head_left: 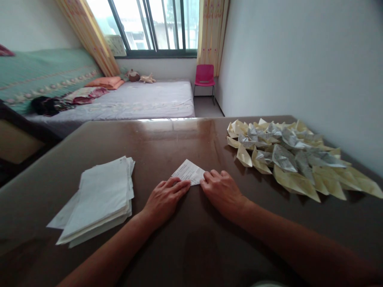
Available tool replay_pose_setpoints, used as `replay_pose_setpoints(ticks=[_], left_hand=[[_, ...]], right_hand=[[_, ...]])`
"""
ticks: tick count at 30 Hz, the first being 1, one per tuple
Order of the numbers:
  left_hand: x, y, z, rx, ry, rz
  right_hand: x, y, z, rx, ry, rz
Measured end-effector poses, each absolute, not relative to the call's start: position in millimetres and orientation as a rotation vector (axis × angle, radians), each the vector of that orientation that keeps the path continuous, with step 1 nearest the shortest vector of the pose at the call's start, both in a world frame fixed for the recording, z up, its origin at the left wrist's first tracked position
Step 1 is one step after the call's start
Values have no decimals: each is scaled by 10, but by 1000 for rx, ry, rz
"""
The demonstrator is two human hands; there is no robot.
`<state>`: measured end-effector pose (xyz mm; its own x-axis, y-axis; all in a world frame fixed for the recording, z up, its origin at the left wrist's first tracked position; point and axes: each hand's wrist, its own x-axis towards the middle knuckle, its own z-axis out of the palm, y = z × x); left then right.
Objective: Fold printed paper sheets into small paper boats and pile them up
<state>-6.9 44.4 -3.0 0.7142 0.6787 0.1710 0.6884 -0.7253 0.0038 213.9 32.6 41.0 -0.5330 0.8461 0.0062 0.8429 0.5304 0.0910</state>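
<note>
A small sheet of printed paper (189,170), folded to a point at its far end, lies on the brown table in front of me. My left hand (166,196) is on its lower left edge, fingers pressed together on the paper and the thumb hidden. At the paper's right corner, my right hand (223,191) has curled fingers and pinches the edge. To the left lies a stack of loose paper sheets (100,191). Many folded paper boats (284,159), some yellowish and some printed grey-white, stand crowded together on the right.
The glossy brown table (167,147) reaches to a far edge before a bed (161,95). A pink chair (205,75) stands by the window, and a white wall (287,59) runs along the right. A dark wooden chair back (20,135) is at the left.
</note>
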Motion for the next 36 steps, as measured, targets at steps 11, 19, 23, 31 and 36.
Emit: replay_pose_setpoints(ticks=[11, 19, 23, 31, 36], left_hand=[[-222, 595, -66, -2831, -1420, -510], [-218, 563, 30, -2967, -1285, -575], [-223, 538, 54, -2846, -1108, -360], [33, 426, 135, -2713, -1047, 12], [86, 441, 187, -2658, -1127, 10]], right_hand=[[2283, 720, 127, 1425, 2934, 134], [2397, 902, -117, 1447, 3206, -75], [2388, 908, -170, 1384, 3243, -73], [2286, 823, -92, 1417, 3166, 5], [2280, 783, -50, 1465, 3159, -55]])
